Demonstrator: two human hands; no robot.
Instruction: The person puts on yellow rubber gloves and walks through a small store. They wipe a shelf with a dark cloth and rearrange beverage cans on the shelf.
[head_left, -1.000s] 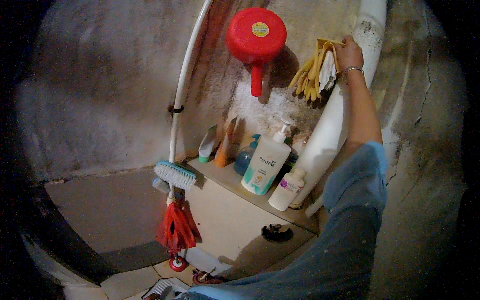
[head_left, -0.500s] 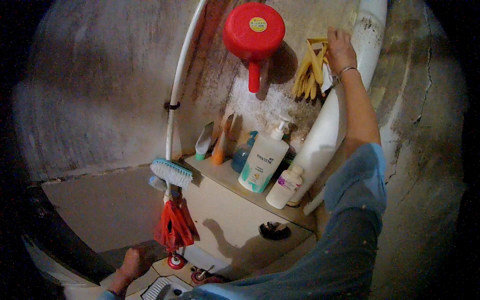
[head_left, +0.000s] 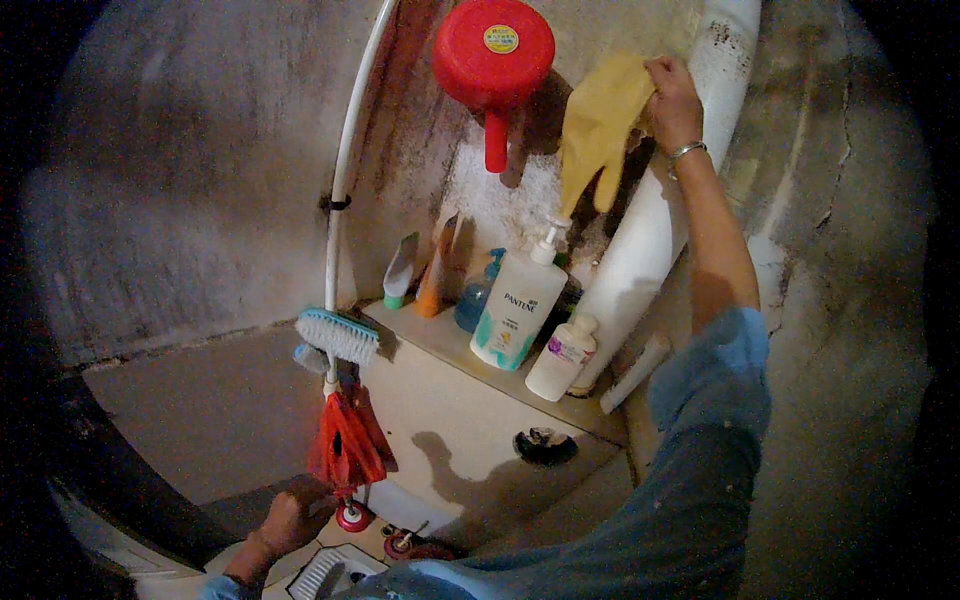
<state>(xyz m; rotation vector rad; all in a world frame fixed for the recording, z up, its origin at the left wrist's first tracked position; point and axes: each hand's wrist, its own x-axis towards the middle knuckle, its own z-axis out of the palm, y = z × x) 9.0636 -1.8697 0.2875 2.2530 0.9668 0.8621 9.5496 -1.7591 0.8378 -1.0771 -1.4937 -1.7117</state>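
Observation:
High on the right, my right hand [head_left: 676, 105] pinches the cuff of a yellow rubber glove [head_left: 601, 122]. The glove hangs with its fingers downward against the wall, beside a thick white pipe [head_left: 650, 225]. Low on the left, my left hand [head_left: 297, 512] is close to the lower end of some red hanging strips [head_left: 348, 445]; its shaded fingers do not show clearly whether they grip anything. To the left of the glove a red long-handled dipper [head_left: 495, 60] hangs bottom outward on the wall.
A ledge holds a white pump bottle [head_left: 517, 305], a smaller white bottle [head_left: 563, 360], a blue pump bottle [head_left: 473, 303] and two tubes. A brush [head_left: 338, 335] hangs by a white pole [head_left: 345, 170]. Below are a dark hole [head_left: 545, 447], a red plunger-like disc [head_left: 352, 516] and a ribbed white fixture [head_left: 325, 572].
My right hand has drawn the yellow glove out, so it now hangs spread and larger, without the bunched shape. My left hand has moved right and slightly up toward the red strips.

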